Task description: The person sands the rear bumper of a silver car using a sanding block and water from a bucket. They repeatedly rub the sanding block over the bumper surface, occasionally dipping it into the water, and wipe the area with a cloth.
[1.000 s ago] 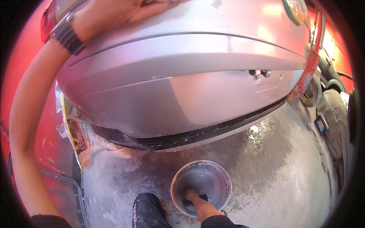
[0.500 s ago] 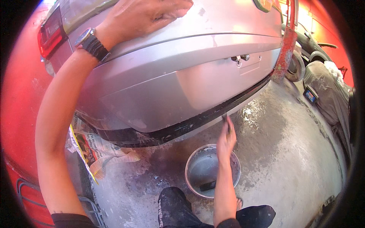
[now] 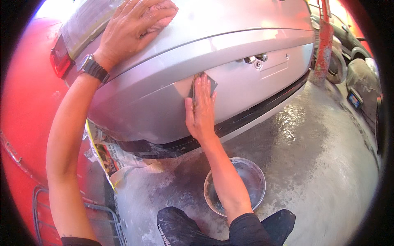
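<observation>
A silver car panel [image 3: 152, 108] curves across the view at the rear of a car. My right hand [image 3: 202, 108] lies against it, fingers stretched and together, holding a dark sheet of sandpaper [image 3: 213, 84] flat to the surface. The sheet's corner shows past the fingertips; the rest is under the hand. Higher up and to the left, my left hand [image 3: 123, 35] has its fingers round a crumpled pinkish cloth [image 3: 159, 15] and rests on the upper panel. A black-strapped watch sits on the left wrist.
Below my right forearm stands a round bucket [image 3: 262, 190] on the wet concrete floor [image 3: 303, 164]. Newspaper [image 3: 123, 158] lies under the bumper's left end. A red post [image 3: 323, 53] rises at the right, near a wheel and a covered object. A metal rack [image 3: 88, 205] is at lower left.
My right hand has risen from above the bucket, below the bumper, onto the panel with the sandpaper. In the picture, my left hand sits further left, and its cloth now shows.
</observation>
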